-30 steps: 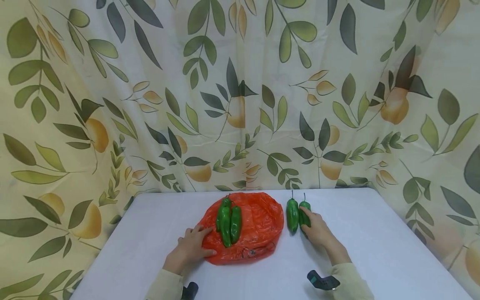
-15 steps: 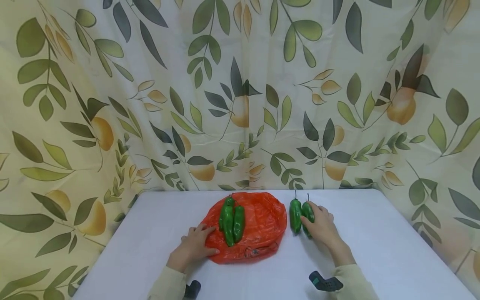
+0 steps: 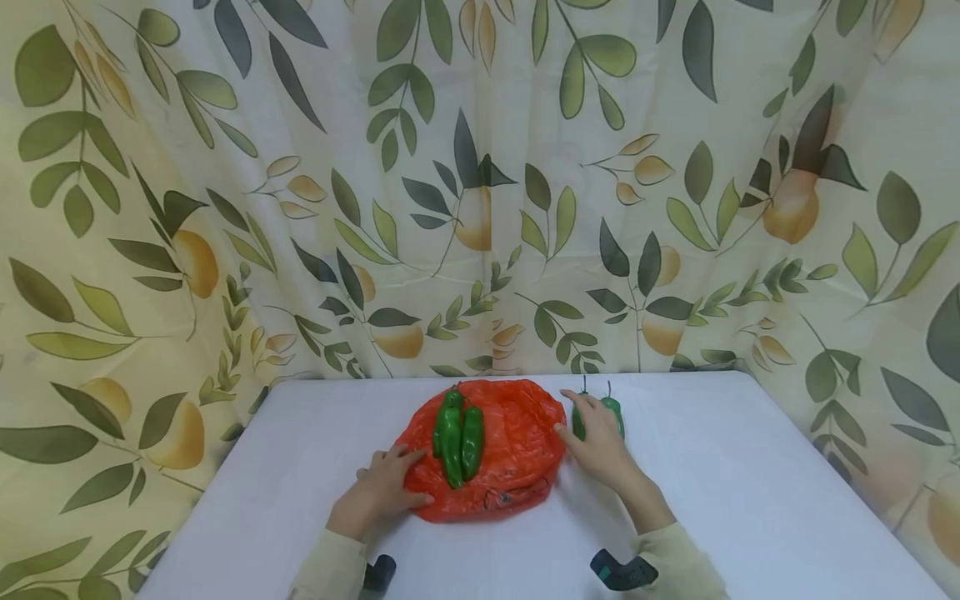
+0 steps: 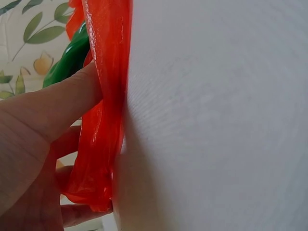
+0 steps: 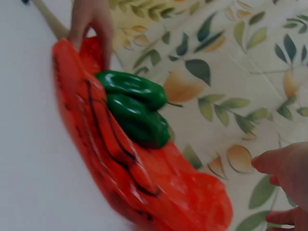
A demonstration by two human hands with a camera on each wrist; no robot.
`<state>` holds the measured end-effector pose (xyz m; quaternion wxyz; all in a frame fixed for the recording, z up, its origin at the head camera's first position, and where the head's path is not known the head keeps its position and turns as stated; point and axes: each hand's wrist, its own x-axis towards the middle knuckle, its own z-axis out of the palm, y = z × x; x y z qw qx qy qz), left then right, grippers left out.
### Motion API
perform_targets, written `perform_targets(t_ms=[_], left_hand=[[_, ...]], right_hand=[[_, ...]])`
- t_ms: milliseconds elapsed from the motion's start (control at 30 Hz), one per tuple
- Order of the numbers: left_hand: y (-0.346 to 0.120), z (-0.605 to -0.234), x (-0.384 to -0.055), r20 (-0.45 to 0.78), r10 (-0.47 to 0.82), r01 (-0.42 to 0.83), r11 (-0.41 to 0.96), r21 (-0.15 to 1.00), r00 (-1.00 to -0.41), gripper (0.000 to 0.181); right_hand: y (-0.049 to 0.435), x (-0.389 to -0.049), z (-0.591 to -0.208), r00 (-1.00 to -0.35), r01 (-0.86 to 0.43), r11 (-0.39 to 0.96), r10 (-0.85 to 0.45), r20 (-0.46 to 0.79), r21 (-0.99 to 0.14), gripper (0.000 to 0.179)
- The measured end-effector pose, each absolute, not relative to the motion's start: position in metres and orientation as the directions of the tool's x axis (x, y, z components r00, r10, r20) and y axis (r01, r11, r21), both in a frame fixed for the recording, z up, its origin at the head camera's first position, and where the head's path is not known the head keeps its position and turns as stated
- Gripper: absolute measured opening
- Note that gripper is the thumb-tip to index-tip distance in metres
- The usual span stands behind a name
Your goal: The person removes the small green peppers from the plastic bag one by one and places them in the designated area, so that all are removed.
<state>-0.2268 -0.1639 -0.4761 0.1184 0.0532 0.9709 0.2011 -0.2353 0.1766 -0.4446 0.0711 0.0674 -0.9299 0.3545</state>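
A red plastic bag point(image 3: 517, 467) lies spread on the table, with a cluster of long green peppers point(image 3: 452, 437) on its left part. At the bag's left edge my left hand point(image 3: 384, 483) grips the plastic, thumb at the front and fingers behind; in the left wrist view the thumb point(image 4: 72, 96) presses into the bag. My right hand point(image 3: 600, 442) is spread at the bag's right edge and holds nothing. It partly covers two more green peppers point(image 3: 615, 410) lying right of the bag. Extended right fingers point(image 5: 276, 161) show in the right wrist view.
The white table point(image 3: 315, 417) ends at a leaf-and-fruit patterned curtain point(image 3: 480, 208) behind it. Black straps point(image 3: 624, 572) sit at both wrists, below the pale sleeves point(image 3: 675, 550).
My right hand has left the outermost pepper and moved left, past the neighbouring pepper, to the bag's right edge. The left hand has stayed at the bag's left side.
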Motion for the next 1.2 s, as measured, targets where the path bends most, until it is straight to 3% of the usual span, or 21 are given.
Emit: perform_targets(t_ms=[167, 767, 1200], left_hand=[[-0.166, -0.477, -0.23, -0.195, 0.167, 0.079, 0.916, 0.393, -0.966, 0.08], [-0.167, -0.476, -0.228, -0.209, 0.164, 0.07, 0.916, 0.395, -0.964, 0.079], [-0.165, -0.477, -0.228, -0.188, 0.18, 0.09, 0.91, 0.405, -0.966, 0.08]], right_hand=[[0.148, -0.234, -0.454, -0.966, -0.256, 0.713, -0.172, 0.191, -0.652, 0.058], [0.086, -0.245, -0.466, -0.908, -0.318, 0.616, -0.418, 0.043, -0.721, 0.054], [0.07, -0.251, -0.469, -0.899, -0.296, 0.662, -0.436, -0.034, -0.689, 0.055]])
